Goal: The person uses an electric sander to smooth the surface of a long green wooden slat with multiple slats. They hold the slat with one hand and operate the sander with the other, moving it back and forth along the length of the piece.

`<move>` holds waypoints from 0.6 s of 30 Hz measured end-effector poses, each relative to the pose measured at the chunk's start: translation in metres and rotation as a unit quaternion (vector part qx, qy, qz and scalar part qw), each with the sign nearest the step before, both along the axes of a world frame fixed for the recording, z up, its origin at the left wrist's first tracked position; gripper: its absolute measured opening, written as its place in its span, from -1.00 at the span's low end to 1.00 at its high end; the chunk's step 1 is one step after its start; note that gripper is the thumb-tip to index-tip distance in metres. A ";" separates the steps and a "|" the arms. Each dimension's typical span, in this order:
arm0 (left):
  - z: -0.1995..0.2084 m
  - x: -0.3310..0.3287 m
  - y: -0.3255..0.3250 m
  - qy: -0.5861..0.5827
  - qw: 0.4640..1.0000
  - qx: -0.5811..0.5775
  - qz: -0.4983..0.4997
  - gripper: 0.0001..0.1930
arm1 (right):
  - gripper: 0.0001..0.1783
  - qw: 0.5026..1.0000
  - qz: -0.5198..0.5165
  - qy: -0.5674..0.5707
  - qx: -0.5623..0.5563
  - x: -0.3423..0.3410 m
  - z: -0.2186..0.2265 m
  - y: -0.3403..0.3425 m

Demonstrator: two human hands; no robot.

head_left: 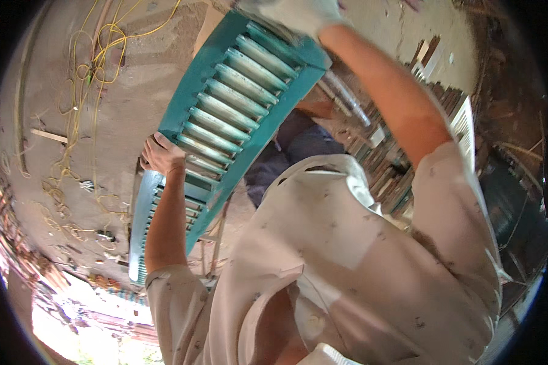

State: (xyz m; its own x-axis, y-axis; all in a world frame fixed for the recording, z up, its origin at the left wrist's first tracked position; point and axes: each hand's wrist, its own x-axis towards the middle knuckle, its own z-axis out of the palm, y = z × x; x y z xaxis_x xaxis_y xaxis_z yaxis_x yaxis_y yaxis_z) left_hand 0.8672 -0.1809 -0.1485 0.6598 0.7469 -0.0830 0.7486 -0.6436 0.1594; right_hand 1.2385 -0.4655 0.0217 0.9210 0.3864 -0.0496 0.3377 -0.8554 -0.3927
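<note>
teal louvred shutter (237, 103) held up off the concrete floor (128, 103), tilted, its long side running from the upper right down toward the lower left. left hand (161, 152), bare, grips the shutter's lower left edge, its fingers (155, 141) curled tight around the frame. right hand (298, 15), in a pale work glove, clasps the shutter's top corner near the upper rim of the view, its fingers wrapped over the frame. a second shutter (143, 225), paler blue, sits just below and behind the first, partly hidden by the left forearm. yellow cable (91, 67) lies in loose loops on the floor to the left, well apart from the shutters. stacked wooden slats (389, 152) lie to the right, behind the right arm. the person's pale spattered shirt (359, 255) fills the lower part of the view.
</note>
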 end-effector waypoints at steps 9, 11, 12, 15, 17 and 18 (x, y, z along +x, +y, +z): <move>-0.001 0.011 0.000 -0.034 0.999 -0.028 0.009 -0.36 | -0.31 0.997 -0.034 0.048 -0.044 -0.019 0.029 -0.025; 0.001 0.004 0.000 -0.033 0.999 -0.016 0.025 -0.38 | -0.30 0.996 -0.049 0.063 -0.040 -0.038 0.020 -0.061; 0.001 0.006 -0.001 -0.026 0.999 -0.016 0.029 -0.39 | -0.20 0.997 -0.021 0.035 -0.063 -0.049 0.003 -0.099; 0.003 0.007 -0.004 -0.043 0.999 -0.020 0.010 -0.40 | -0.05 0.995 -0.003 0.021 -0.102 -0.083 -0.011 -0.161; 0.005 0.006 -0.004 -0.041 0.999 -0.019 0.011 -0.42 | -0.05 0.994 -0.009 0.023 -0.106 -0.080 -0.006 -0.156; 0.005 0.006 -0.004 -0.041 0.999 -0.018 0.012 -0.42 | -0.04 0.994 -0.011 0.017 -0.103 -0.073 -0.007 -0.147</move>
